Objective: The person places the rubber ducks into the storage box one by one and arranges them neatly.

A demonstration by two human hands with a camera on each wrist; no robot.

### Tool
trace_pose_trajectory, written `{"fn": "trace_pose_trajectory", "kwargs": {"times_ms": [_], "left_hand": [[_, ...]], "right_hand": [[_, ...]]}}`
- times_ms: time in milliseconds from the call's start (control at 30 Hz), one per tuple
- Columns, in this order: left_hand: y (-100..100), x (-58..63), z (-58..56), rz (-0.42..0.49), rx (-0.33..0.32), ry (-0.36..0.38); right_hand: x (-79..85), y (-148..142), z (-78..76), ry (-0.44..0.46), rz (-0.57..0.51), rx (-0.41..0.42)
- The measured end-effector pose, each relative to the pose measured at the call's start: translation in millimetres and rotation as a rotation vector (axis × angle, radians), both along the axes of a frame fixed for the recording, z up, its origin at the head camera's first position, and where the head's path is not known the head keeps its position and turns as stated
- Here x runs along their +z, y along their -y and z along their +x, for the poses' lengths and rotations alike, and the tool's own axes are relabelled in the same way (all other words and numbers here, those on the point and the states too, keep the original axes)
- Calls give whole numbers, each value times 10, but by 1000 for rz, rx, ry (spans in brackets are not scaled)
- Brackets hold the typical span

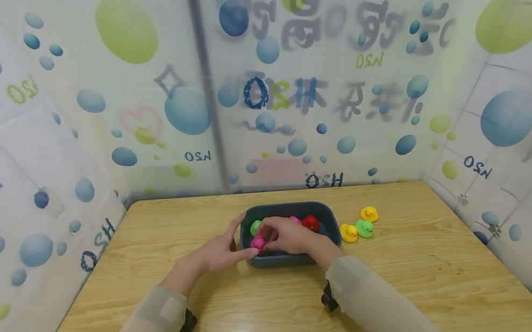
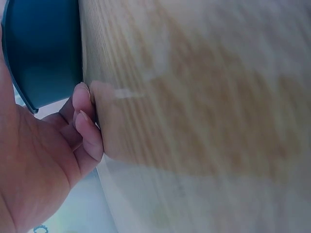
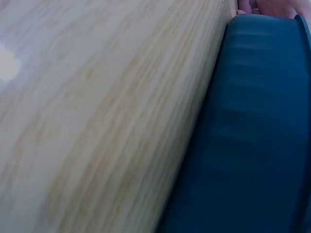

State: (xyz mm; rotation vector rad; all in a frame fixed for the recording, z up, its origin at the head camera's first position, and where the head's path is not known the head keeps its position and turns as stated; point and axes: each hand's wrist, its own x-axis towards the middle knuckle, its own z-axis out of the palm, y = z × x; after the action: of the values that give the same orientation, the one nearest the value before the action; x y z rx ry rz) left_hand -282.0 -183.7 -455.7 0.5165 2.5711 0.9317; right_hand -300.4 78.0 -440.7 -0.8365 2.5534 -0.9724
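A dark blue box [image 1: 285, 260] with several small toys in it stands on the table. My left hand [image 1: 212, 254] holds the box's left end, its thumb at the front rim and index finger towards the far corner. The left wrist view shows its other fingers [image 2: 87, 136] curled beside the box, close to the tabletop. Reaching in over the front rim, my right hand [image 1: 285, 234] pinches a pink rubber duck [image 1: 257, 242] at the box's left end. A green toy [image 1: 255, 227] and a red toy [image 1: 310, 223] lie in the box; the right hand partly covers other toys.
Right of the box, two yellow rubber ducks [image 1: 349, 232] and a green rubber duck [image 1: 364, 228] sit on the wooden table [image 1: 403, 270]. Printed curtains [image 1: 264, 150] enclose the table's back and sides.
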Motion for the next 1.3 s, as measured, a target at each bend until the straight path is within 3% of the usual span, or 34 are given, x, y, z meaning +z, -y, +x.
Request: {"fn": "trace_pose_trajectory", "kwargs": {"times_ms": [400,700,900,1300], "left_hand": [[12,-15,-4,-14,15,-3],[15,-17,-10,-16,14,-10],[14,-3,-8,-15,11,-14],[-3,-7,-2,-21,14,-8]], "right_hand": [[149,-389,108,-67,-10,-27],[287,-925,273,-87,-74,-56],[388,-1333,389,-78,-120,-142],[316,-2101,518,-132,-79,-259]]}}
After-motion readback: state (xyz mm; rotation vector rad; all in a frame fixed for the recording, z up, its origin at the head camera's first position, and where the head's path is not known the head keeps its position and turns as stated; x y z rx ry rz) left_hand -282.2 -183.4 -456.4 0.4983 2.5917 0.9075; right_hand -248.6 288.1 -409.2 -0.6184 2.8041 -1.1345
